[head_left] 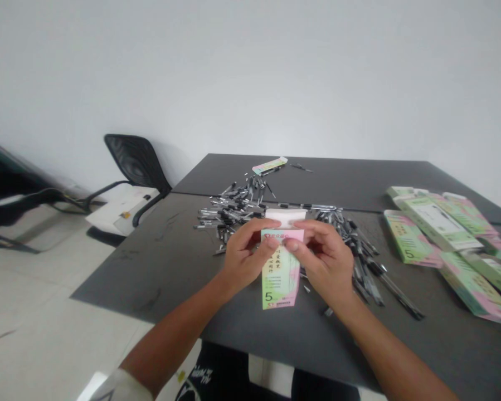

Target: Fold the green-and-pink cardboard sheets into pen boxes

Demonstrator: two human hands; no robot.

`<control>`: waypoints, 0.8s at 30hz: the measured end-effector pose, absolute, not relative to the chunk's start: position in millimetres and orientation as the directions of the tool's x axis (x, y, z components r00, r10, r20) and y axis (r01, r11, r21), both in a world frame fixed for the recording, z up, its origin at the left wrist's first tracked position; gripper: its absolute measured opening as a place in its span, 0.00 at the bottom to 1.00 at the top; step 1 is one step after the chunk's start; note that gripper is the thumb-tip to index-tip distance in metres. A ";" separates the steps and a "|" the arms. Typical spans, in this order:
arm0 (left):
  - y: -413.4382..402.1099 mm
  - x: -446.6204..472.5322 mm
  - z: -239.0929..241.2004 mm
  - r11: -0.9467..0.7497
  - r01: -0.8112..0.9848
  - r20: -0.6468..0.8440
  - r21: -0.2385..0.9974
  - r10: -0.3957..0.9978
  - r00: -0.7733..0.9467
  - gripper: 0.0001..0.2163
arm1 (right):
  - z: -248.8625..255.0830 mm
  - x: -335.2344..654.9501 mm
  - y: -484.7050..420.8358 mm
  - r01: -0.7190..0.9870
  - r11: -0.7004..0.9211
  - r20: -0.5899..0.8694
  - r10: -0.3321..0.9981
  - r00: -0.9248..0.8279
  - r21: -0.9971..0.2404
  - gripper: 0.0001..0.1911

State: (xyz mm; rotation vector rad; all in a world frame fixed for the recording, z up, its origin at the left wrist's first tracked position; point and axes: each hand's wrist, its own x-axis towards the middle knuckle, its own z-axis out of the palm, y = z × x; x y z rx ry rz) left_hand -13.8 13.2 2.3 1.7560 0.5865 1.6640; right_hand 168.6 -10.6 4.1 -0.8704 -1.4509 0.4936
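Left hand [246, 256] and right hand [329, 266] pinch one carton [281, 281]; one far carton [269, 166] lies beyond many pens [227, 214].

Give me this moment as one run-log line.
left hand: gripping box | right hand: gripping box | flap: open | pens: loose on table | other boxes: at right

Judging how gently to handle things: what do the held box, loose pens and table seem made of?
Held box: probably thin, printed card; its flap shows plain white.
Loose pens: likely plastic, glossy; clear-looking barrels catch highlights.
Table: perhaps laminate or painted board, dark and fairly matte, with faint scuffs; the core can't be told.
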 end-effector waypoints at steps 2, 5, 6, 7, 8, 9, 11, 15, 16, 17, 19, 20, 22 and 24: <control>11.8 -15.1 0.5 -0.691 -0.084 0.696 0.718 0.713 0.085 0.13 | 2.8 168.2 -10.4 0.188 0.602 0.625 0.774 0.104 -0.776 0.15; 9.1 -16.7 -0.6 -0.624 -0.079 0.629 0.778 0.774 0.080 0.21 | 1.5 167.4 -9.4 0.155 0.585 0.602 0.790 0.115 -0.796 0.14; 8.5 -17.0 -0.1 -0.608 -0.070 0.612 0.791 0.787 0.080 0.21 | 1.4 167.1 -9.0 0.145 0.584 0.600 0.792 0.117 -0.799 0.14; 8.3 -17.4 0.8 -0.607 -0.057 0.610 0.792 0.788 0.080 0.19 | 1.2 166.8 -8.6 0.135 0.585 0.599 0.792 0.117 -0.800 0.14; 8.4 -17.7 2.1 -0.619 -0.044 0.620 0.784 0.781 0.078 0.17 | 1.0 166.7 -8.2 0.126 0.588 0.601 0.791 0.116 -0.799 0.14; 9.0 -17.9 3.5 -0.636 -0.036 0.636 0.771 0.768 0.074 0.15 | 0.8 166.8 -7.9 0.120 0.592 0.603 0.789 0.115 -0.797 0.14; 11.5 -18.0 6.2 -0.661 -0.050 0.663 0.749 0.747 0.059 0.12 | 0.2 167.4 -7.5 0.126 0.595 0.608 0.786 0.115 -0.794 0.14; 18.8 -17.0 8.1 -0.617 -0.191 0.637 0.763 0.768 0.060 0.08 | -0.4 169.6 -7.4 0.158 0.609 0.627 0.771 0.115 -0.777 0.15; 20.5 -16.7 7.9 -0.598 -0.235 0.627 0.767 0.776 0.072 0.07 | -0.3 170.0 -7.4 0.175 0.614 0.635 0.764 0.117 -0.770 0.15; 22.0 -16.4 7.5 -0.579 -0.271 0.618 0.769 0.782 0.085 0.07 | -0.3 170.3 -7.4 0.195 0.618 0.644 0.756 0.121 -0.762 0.15; 24.3 -15.6 6.7 -0.540 -0.318 0.594 0.779 0.799 0.099 0.05 | -0.4 170.7 -7.5 0.242 0.622 0.660 0.741 0.129 -0.745 0.15; 25.0 -15.1 6.3 -0.518 -0.333 0.576 0.788 0.811 0.101 0.04 | -0.6 170.8 -7.5 0.265 0.623 0.668 0.733 0.128 -0.736 0.15; 25.5 -13.7 5.6 -0.470 -0.359 0.533 0.806 0.841 0.095 0.03 | -1.3 170.9 -7.9 0.303 0.627 0.681 0.723 0.119 -0.718 0.14; 24.9 -12.1 5.0 -0.424 -0.381 0.488 0.822 0.869 0.085 0.03 | -1.9 171.0 -8.3 0.348 0.629 0.695 0.711 0.106 -0.696 0.14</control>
